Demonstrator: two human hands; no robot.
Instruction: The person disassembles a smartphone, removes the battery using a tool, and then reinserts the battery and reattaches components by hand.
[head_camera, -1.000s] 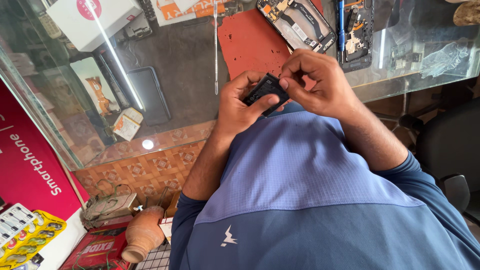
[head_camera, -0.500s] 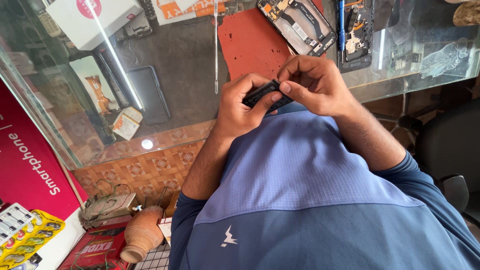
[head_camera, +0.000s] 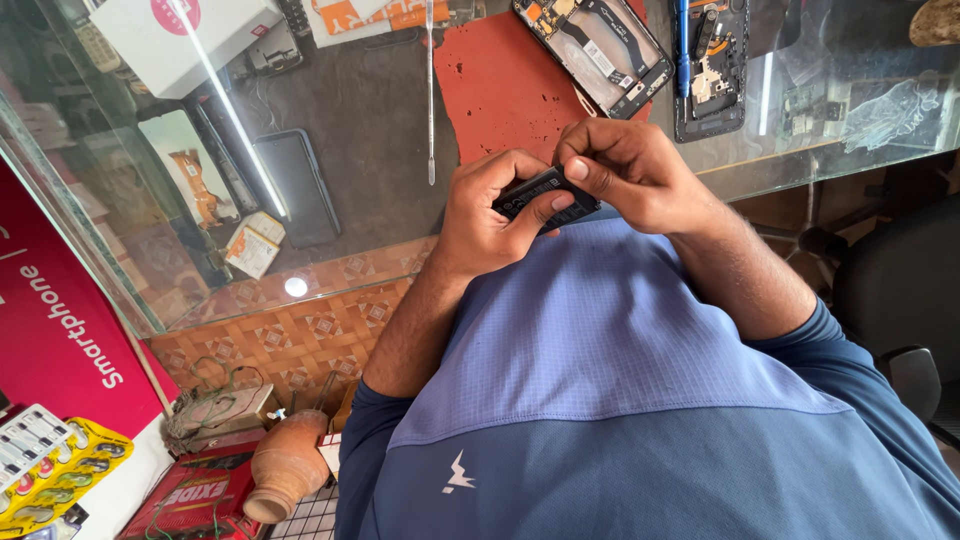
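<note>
two hands, two opened phones, one clay pot.

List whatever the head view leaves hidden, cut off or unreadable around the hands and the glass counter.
- Black flat part: mostly covered by the left hand and right hand; its kind cannot be told.
- Opened phone: top end cut by the frame edge.
- Second opened phone: top cut off, small parts too fine to identify.
- Items under the glass counter: blurred by reflections.
</note>
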